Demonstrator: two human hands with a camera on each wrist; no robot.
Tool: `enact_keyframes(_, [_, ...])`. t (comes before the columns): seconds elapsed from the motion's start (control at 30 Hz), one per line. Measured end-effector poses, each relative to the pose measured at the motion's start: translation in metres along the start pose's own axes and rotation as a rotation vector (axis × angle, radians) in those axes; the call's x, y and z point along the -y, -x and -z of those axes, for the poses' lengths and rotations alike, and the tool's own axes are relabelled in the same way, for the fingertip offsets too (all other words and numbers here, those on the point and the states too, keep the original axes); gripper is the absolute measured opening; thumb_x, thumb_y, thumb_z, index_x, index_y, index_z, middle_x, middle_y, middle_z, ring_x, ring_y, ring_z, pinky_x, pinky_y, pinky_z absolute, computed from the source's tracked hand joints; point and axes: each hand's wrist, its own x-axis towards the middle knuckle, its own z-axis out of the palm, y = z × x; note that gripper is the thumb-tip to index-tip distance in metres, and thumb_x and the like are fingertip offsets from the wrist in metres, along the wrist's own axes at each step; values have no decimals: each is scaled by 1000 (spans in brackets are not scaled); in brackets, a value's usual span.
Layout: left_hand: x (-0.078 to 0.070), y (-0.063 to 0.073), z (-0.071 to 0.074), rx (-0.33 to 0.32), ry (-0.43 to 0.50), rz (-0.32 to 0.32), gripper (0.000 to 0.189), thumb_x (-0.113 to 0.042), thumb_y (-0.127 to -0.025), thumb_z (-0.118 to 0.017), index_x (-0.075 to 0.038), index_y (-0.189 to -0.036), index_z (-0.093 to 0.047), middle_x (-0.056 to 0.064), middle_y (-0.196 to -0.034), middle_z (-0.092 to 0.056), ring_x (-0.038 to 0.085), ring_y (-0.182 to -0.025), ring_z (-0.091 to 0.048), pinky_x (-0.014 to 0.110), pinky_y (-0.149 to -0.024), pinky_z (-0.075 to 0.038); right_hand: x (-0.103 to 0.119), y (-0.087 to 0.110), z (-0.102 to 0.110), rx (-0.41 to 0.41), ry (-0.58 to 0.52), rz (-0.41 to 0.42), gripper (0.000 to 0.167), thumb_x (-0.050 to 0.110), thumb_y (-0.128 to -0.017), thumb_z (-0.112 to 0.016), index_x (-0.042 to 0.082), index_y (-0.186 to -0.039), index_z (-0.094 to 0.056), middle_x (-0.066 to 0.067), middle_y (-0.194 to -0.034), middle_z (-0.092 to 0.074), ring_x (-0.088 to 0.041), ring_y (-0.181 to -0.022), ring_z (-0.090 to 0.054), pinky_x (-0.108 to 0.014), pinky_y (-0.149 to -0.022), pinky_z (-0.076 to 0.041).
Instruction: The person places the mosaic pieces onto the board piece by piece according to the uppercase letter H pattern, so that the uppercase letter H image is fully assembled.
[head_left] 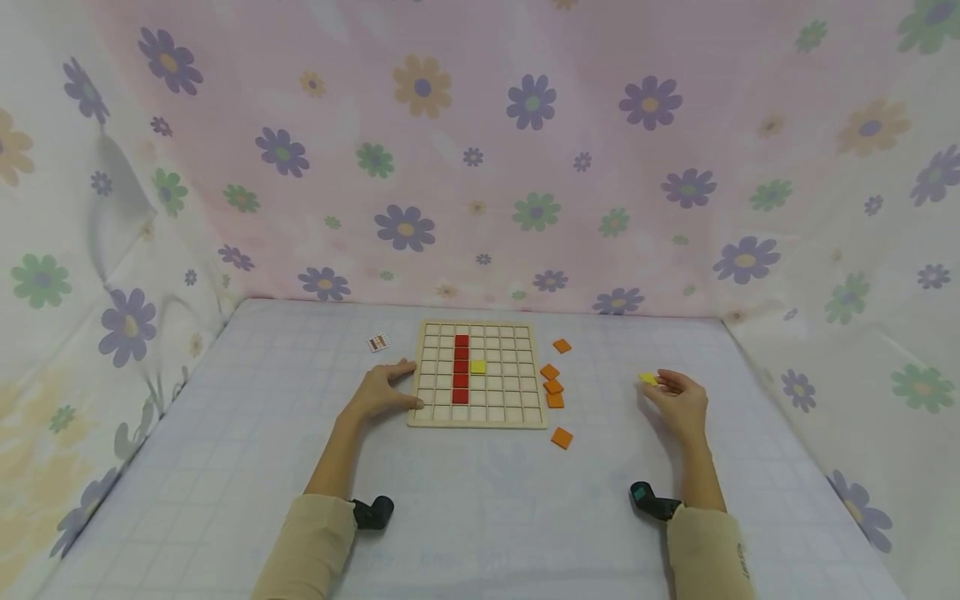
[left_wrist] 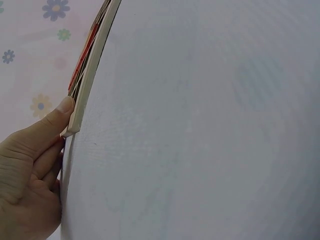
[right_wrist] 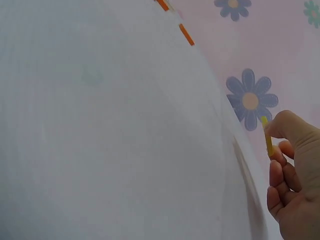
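Note:
A wooden grid board point(head_left: 508, 417) lies on the table with a column of several red tiles point(head_left: 461, 367) and a yellow tile point(head_left: 478, 367) beside them. At the board's left edge rests my left hand point(head_left: 380, 392), its thumb and fingers spread apart along the rim. The left wrist view shows the thumb point(left_wrist: 65, 106) on the rim of the board point(left_wrist: 92, 70). My right hand point(head_left: 682, 406), well to the right of the board, pinches another yellow tile point(head_left: 648, 379) between thumb and fingers. That yellow tile point(right_wrist: 268, 137) appears edge-on in the right wrist view.
Several orange tiles point(head_left: 562, 437) lie scattered along the board's right side, some overlapping. A small patterned card point(head_left: 378, 342) is by the board's upper left. Flowered cloth point(head_left: 480, 183) hangs behind and on both sides of the pale table cover point(head_left: 480, 517).

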Motion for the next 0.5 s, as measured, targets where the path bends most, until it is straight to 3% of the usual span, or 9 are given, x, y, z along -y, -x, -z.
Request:
enact_keyframes(0.3, [0,0,0,-5,0,-10,78,-22,-65,-85,-2,-133,-52,18,-143,-40,32,-136,-33,48,-114,-21,21,-3,-41,102,-67,127,36,-3,-77,-71,-15,-109,-61,-33,-100,-64,6,-74,-53,-3,-66,-44])
enact_keyframes(0.5, [0,0,0,-7,-3,-4,79,-23,-65,-85,-3,-133,-52,17,-144,-40,32,-137,-33,48,-114,-21,37,-2,-67,187,-102,141,37,-4,-76,-70,-14,-110,-61,-31,-101,-64,-3,-78,-54,-6,-69,-45])
